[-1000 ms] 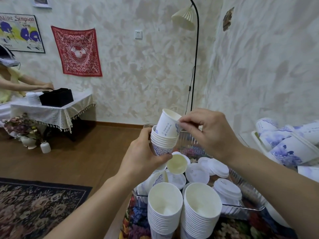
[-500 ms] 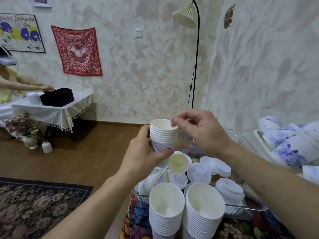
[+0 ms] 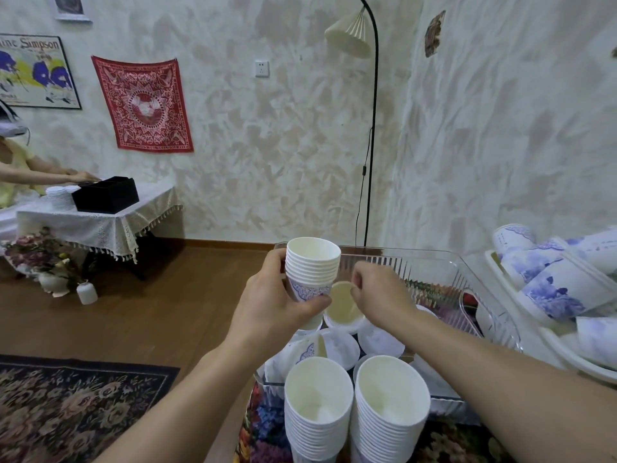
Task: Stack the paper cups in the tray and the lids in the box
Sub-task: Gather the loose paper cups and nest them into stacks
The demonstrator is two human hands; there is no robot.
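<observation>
L hand [image 3: 277,305] grips nested cup stack [image 3: 312,265] upright, mouth up for adding cups; R hand [image 3: 379,295] pinches loose cup [image 3: 344,304] above clear box [image 3: 434,272] at bench's far edge.

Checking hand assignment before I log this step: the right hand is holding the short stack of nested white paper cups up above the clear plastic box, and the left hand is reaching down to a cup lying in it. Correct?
Not quite: the hands are swapped. In the head view, the left hand grips the short stack of nested white paper cups above the clear plastic box, and the right hand reaches down to the cup lying in it.
</observation>
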